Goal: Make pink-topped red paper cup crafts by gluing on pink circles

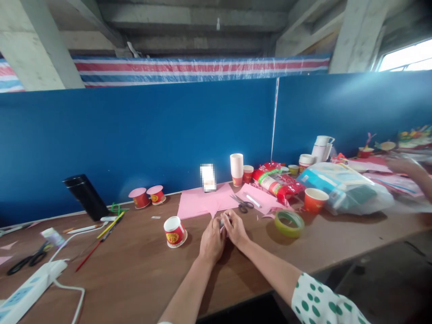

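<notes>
My left hand (211,238) and my right hand (235,228) meet over the brown table (135,279), fingers pinched together around a small pale piece that I cannot make out. Just behind them lies a sheet of pink paper (199,201) with grey scissors (243,204) and a white stick on it. An upturned red paper cup (174,231) stands just left of my left hand. A roll of green tape (289,222) lies to the right of my right hand.
Two upturned red cups (147,196), a black flask (86,196), pencils, black scissors (27,259) and a power strip (29,288) lie left. Stacked cups (236,169), a red packet, an orange cup (314,199) and a plastic bag (344,186) lie right. Another person's arm (413,173) reaches in far right.
</notes>
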{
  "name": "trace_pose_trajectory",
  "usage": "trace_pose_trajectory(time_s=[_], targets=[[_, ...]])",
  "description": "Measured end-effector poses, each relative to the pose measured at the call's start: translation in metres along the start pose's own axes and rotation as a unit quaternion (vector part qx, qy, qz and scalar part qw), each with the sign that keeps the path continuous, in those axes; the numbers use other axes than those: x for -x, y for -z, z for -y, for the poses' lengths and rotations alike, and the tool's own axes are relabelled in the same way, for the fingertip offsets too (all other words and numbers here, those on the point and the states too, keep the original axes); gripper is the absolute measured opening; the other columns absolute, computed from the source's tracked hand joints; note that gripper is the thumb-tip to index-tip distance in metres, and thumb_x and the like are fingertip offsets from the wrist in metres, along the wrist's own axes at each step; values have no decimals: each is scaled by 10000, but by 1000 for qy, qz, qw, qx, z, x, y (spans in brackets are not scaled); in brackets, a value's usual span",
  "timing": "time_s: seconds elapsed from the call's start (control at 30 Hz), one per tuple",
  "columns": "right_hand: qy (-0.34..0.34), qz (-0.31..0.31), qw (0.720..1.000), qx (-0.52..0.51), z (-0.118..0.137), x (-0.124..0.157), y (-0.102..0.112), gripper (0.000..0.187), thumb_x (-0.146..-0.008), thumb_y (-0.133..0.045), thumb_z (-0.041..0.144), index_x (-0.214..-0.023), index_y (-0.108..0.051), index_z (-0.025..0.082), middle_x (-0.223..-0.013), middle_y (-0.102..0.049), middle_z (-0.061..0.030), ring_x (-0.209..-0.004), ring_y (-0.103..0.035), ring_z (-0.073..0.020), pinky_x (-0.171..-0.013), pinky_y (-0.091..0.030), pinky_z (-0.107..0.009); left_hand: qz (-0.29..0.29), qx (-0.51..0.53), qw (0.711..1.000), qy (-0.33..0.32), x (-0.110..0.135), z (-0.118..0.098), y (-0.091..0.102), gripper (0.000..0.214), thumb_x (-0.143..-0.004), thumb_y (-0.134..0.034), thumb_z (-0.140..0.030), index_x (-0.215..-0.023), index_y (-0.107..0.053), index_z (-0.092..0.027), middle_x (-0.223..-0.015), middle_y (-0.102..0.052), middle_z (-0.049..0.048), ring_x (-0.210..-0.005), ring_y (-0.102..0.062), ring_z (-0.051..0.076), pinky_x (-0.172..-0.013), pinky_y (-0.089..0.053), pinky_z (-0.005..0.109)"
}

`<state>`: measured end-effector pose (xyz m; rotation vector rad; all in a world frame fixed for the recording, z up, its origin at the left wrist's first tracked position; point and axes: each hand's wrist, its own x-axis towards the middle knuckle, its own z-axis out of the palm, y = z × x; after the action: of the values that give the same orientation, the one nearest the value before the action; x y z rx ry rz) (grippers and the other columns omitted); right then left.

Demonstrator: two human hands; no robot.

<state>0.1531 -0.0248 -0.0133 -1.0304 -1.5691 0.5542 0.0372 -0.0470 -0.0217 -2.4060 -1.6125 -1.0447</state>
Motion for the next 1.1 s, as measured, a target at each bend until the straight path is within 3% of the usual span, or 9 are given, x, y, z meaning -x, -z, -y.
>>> trace_pose_trajectory(time_s=[0.3, 0.37, 0.47, 0.57, 0.7, 0.8, 0.97, 1.1], targets=[[14, -10, 997, 79, 1, -2, 5, 343, -891, -376, 416, -642, -471, 202, -554, -481, 26, -535, -468, -121, -555, -347, -220, 28, 20, 999, 14, 1, -1, -1, 328, -894, -333, -283, -1173, -454, -160, -1006, -635, 134, -851, -633, 223, -712, -482, 316], [11, -48, 993, 105, -3, -8, 12, 361, -903, -337, 408, -643, -475, 200, -564, -490, 13, -541, -462, -129, -560, -347, -231, 35, 26, 999, 13, 2, -2, 0, 314, -899, -324, -306, -1125, -490, -164, -964, -650, 131, -826, -639, 227, -697, -481, 316], [-50, -158, 975, 150, -14, -21, 28, 388, -920, -261, 395, -713, -513, 186, -620, -537, -27, -580, -481, -161, -591, -367, -266, 34, 50, 998, -5, 3, -3, 3, 286, -897, -338, -326, -1059, -526, -183, -933, -660, 113, -836, -639, 226, -723, -480, 319], [-86, -182, 965, 168, -26, -32, 44, 357, -913, -277, 388, -912, -550, 159, -793, -613, -79, -722, -555, -198, -675, -398, -294, 7, 78, 997, 3, 3, 1, 6, 281, -896, -350, -332, -1064, -521, -185, -979, -649, 105, -886, -627, 223, -774, -477, 336], [-127, -143, 952, 238, -35, -39, 54, 302, -879, -364, 318, -1078, -522, 155, -957, -629, -101, -874, -572, -224, -742, -395, -312, -44, 113, 992, 32, 1, 9, 5, 285, -891, -369, -342, -1060, -519, -168, -974, -635, 113, -921, -610, 229, -824, -467, 366], [-158, -101, 936, 299, -37, -39, 55, 240, -845, -439, 302, -1007, -554, 167, -894, -640, -85, -853, -569, -233, -714, -390, -311, -73, 154, 984, 52, -1, 13, 4, 283, -886, -385, -334, -1075, -504, -161, -994, -617, 124, -957, -591, 237, -841, -459, 377], [-49, -7, 923, 383, -38, -33, 50, 126, -804, -526, 280, -840, -607, 190, -906, -627, -91, -909, -530, -246, -747, -376, -321, -98, 199, 973, 56, -3, 13, 6, 265, -885, -394, -293, -1095, -490, -164, -1009, -585, 119, -962, -564, 215, -856, -447, 364], [-42, 38, 906, 420, -40, -29, 47, 131, -781, -544, 223, -867, -634, 184, -918, -613, -111, -921, -518, -252, -736, -378, -324, -116, 184, 975, 34, -5, 12, 10, 246, -874, -427, -291, -1065, -532, -177, -1009, -571, 109, -982, -536, 215, -867, -435, 368]])
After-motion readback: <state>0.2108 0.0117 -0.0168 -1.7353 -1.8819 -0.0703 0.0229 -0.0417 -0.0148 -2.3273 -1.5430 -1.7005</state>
